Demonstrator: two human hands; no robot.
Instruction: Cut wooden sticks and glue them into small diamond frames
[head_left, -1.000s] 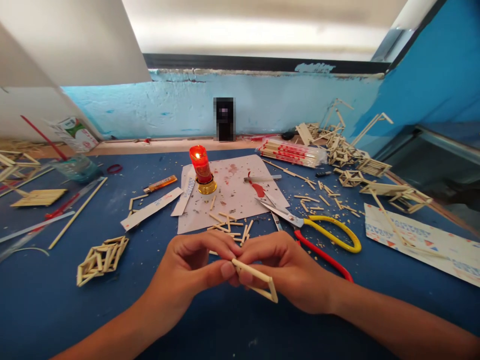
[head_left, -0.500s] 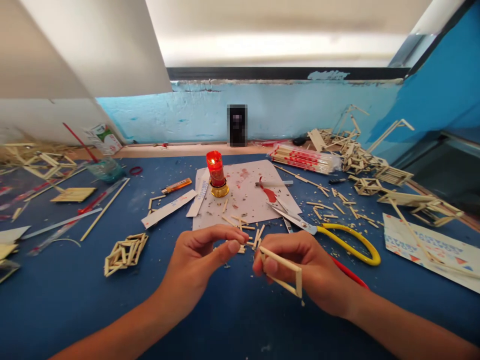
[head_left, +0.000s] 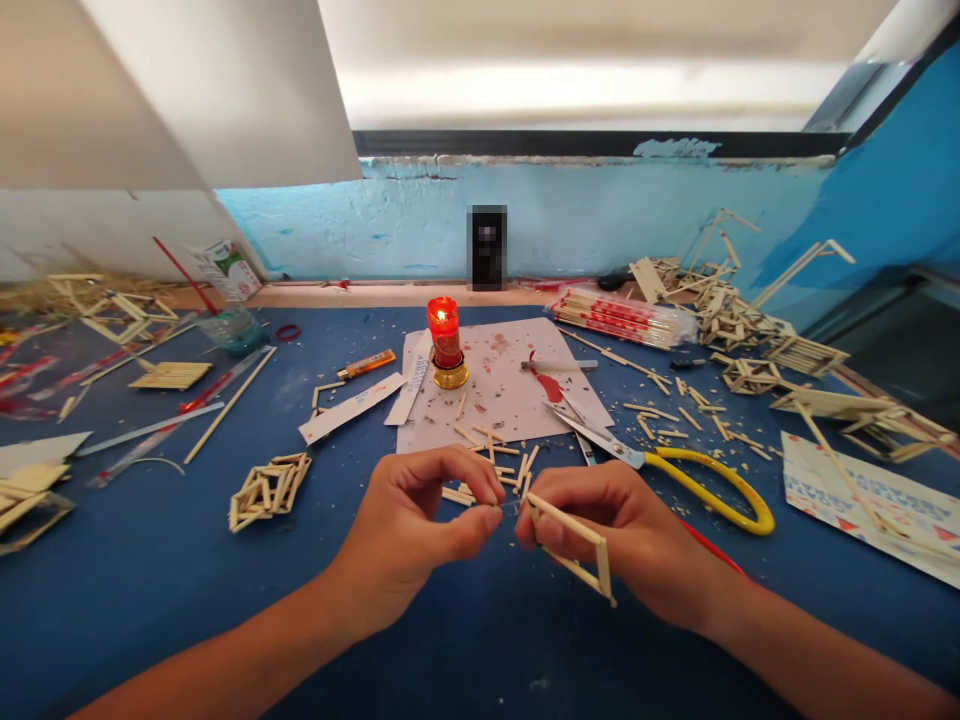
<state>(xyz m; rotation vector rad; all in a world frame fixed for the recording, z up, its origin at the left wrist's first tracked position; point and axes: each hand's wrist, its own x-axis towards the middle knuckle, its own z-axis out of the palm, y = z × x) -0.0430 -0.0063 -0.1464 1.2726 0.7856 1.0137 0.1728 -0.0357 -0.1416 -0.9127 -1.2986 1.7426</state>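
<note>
My left hand point(head_left: 427, 525) is closed in a pinch, thumb against index finger, above loose short sticks point(head_left: 487, 460). A very thin pale strand shows between its fingertips and my right hand; what the pinch holds is too small to name. My right hand point(head_left: 622, 530) grips a small wooden stick frame point(head_left: 574, 525), made of thin sticks joined at corners, with its open side tilted toward me. The right fingers hide part of this frame. Both hands' fingertips are close together but apart.
A lit red candle point(head_left: 445, 335) stands on stained paper point(head_left: 510, 345). Yellow-handled scissors point(head_left: 705, 485) lie right, and a lighter point(head_left: 367, 364) left. Stick structures point(head_left: 270, 492) and a pile of stick pieces point(head_left: 739, 320) flank the blue table. Bagged sticks point(head_left: 622, 318) lie behind.
The view has swung slightly left. My left fingertips have dropped a little, and the index finger bends more over the thumb. My right hand still holds the stick frame in much the same pose.
</note>
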